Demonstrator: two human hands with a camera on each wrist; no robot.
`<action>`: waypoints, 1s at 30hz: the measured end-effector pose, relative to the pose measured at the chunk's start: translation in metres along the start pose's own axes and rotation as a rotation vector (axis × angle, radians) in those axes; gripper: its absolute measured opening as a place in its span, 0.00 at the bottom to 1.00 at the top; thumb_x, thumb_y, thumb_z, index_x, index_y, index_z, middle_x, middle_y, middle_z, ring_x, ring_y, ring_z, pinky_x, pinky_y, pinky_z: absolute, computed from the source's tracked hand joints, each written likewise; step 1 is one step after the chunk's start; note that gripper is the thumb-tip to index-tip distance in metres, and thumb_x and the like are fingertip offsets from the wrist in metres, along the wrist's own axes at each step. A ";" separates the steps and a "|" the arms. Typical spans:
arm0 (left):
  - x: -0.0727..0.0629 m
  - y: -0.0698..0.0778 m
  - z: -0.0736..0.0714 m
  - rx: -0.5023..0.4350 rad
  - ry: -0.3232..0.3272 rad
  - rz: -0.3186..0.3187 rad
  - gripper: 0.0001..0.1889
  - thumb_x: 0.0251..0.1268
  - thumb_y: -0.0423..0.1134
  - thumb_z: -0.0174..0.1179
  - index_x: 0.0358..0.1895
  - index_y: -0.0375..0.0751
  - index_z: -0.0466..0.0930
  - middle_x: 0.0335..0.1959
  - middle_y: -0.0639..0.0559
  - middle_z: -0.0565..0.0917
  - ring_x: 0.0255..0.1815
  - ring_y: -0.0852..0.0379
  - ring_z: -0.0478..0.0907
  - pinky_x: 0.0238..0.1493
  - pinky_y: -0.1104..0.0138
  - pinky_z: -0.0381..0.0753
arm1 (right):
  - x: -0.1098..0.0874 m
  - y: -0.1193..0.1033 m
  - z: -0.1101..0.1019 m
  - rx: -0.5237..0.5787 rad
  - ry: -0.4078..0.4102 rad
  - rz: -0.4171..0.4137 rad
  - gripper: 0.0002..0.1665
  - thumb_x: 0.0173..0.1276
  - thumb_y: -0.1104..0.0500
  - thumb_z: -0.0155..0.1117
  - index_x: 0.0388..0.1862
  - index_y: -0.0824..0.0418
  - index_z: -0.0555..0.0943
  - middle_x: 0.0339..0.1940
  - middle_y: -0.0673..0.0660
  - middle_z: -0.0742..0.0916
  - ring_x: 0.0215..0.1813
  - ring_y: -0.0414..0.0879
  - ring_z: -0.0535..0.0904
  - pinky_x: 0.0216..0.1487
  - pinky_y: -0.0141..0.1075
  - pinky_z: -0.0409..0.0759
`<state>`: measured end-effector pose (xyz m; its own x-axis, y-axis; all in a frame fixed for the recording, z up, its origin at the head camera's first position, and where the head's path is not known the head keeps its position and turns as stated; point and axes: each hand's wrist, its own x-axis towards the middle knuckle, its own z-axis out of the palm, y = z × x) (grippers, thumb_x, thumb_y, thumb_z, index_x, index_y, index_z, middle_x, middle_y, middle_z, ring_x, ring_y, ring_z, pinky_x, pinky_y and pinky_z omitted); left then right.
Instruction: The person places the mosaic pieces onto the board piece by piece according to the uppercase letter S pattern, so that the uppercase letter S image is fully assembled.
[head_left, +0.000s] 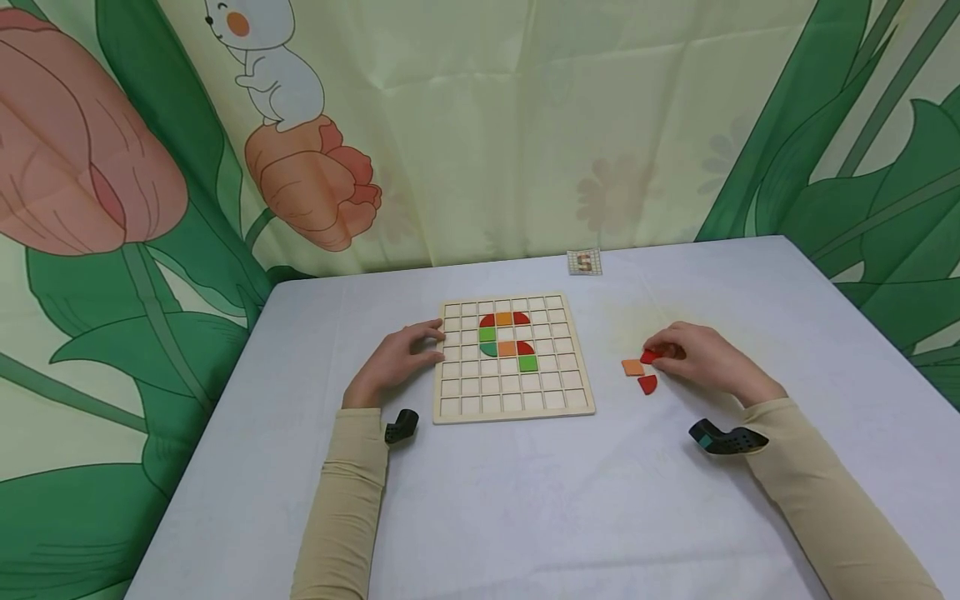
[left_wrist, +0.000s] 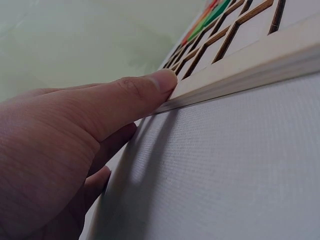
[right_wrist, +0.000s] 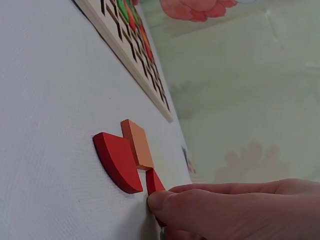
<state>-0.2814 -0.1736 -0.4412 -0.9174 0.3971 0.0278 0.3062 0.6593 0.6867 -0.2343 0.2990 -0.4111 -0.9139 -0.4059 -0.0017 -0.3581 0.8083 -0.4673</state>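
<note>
A wooden grid board (head_left: 480, 407) lies on the white table, with red, orange, light green and teal pieces set in some of its squares. My left hand (head_left: 401, 357) rests against the board's left edge, its thumb and fingers extended and touching the rim. Right of the board, my right hand (head_left: 693, 358) pinches a red piece (right_wrist: 153, 183) between thumb and fingers; the fingers partly hide its shape. Beside that piece lie an orange square (head_left: 633, 367) and a red quarter-circle (head_left: 647, 384), loose on the cloth.
A small card (head_left: 584, 262) printed with a coloured pattern on a grid lies near the table's far edge. Behind the table hangs a curtain (head_left: 480, 150) printed with flowers. A black wrist device (head_left: 402, 426) sits by the left sleeve, another (head_left: 727, 438) by the right.
</note>
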 end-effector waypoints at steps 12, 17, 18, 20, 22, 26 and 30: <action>-0.001 0.000 0.001 0.001 -0.002 -0.015 0.18 0.65 0.44 0.66 0.56 0.45 0.81 0.71 0.55 0.69 0.75 0.53 0.59 0.74 0.57 0.56 | 0.004 -0.002 0.008 0.008 0.028 0.024 0.15 0.63 0.65 0.69 0.49 0.66 0.83 0.39 0.56 0.80 0.38 0.48 0.73 0.38 0.37 0.76; 0.000 0.000 0.000 0.009 0.000 -0.024 0.18 0.65 0.44 0.66 0.56 0.45 0.81 0.71 0.54 0.69 0.75 0.52 0.59 0.74 0.56 0.56 | 0.007 -0.001 0.014 0.000 0.040 -0.008 0.13 0.64 0.64 0.68 0.48 0.65 0.84 0.41 0.56 0.81 0.38 0.47 0.73 0.39 0.39 0.77; 0.000 0.000 0.000 0.010 0.000 -0.023 0.18 0.65 0.44 0.66 0.56 0.44 0.80 0.72 0.54 0.69 0.75 0.52 0.59 0.74 0.56 0.56 | 0.008 -0.001 0.014 -0.001 0.047 -0.014 0.13 0.65 0.64 0.68 0.48 0.64 0.84 0.41 0.56 0.81 0.39 0.47 0.74 0.40 0.40 0.77; 0.000 0.000 0.000 0.010 -0.002 -0.020 0.18 0.65 0.43 0.66 0.56 0.44 0.80 0.72 0.54 0.69 0.75 0.52 0.59 0.74 0.56 0.56 | 0.008 -0.001 0.015 0.003 0.061 -0.016 0.12 0.66 0.63 0.67 0.48 0.65 0.83 0.42 0.57 0.82 0.40 0.48 0.75 0.42 0.42 0.78; 0.000 0.000 0.000 0.005 -0.004 -0.019 0.18 0.65 0.43 0.66 0.56 0.44 0.80 0.71 0.54 0.69 0.75 0.52 0.59 0.74 0.56 0.56 | 0.007 -0.001 0.016 0.015 0.074 -0.010 0.12 0.68 0.63 0.65 0.49 0.66 0.82 0.44 0.59 0.82 0.42 0.49 0.76 0.45 0.45 0.79; 0.001 0.000 0.000 0.001 -0.006 -0.012 0.18 0.65 0.43 0.66 0.56 0.44 0.80 0.71 0.53 0.69 0.75 0.52 0.59 0.74 0.57 0.56 | 0.007 -0.002 0.016 0.039 0.093 0.013 0.13 0.71 0.65 0.60 0.51 0.69 0.80 0.47 0.64 0.82 0.48 0.56 0.78 0.51 0.52 0.79; 0.001 0.000 0.000 0.000 -0.004 -0.014 0.18 0.65 0.43 0.66 0.56 0.44 0.80 0.71 0.54 0.69 0.75 0.53 0.59 0.74 0.57 0.56 | 0.008 -0.004 0.016 0.045 0.100 0.063 0.14 0.72 0.67 0.56 0.53 0.71 0.78 0.50 0.68 0.82 0.52 0.61 0.76 0.55 0.56 0.77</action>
<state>-0.2820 -0.1733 -0.4407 -0.9204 0.3906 0.0152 0.2936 0.6651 0.6866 -0.2366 0.2858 -0.4234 -0.9497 -0.3084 0.0551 -0.2926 0.8102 -0.5080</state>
